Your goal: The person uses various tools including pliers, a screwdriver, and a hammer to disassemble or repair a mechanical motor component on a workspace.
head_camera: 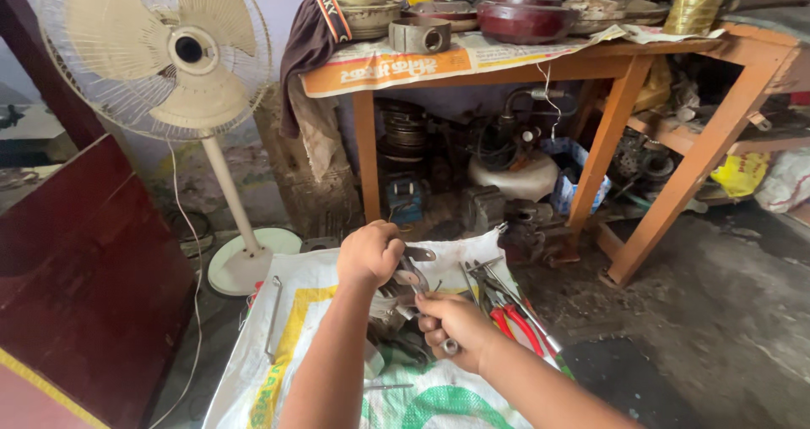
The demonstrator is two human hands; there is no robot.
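Left hand (pixel 369 253) gripping a metal tool (pixel 413 269), right hand (pixel 451 326) closed on a small metal part (pixel 450 345), red-handled pliers (pixel 516 321) beside, white sack (pixel 295 311) beneath.

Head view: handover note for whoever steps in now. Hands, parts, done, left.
Left hand: closed on a metal tool, held over the sack.
Right hand: closed on a small metal part, just below the left hand; the tool's end reaches down toward it.
Parts: dark metal pieces lie on the sack under the hands. Red-handled pliers and other hand tools lie on the sack right of the hands. A thin rod lies at the sack's left.
Done: tool and part are both in hand and brought together.
Left: cannot tell how far the work on the part has got; the joint is hidden by the hands.
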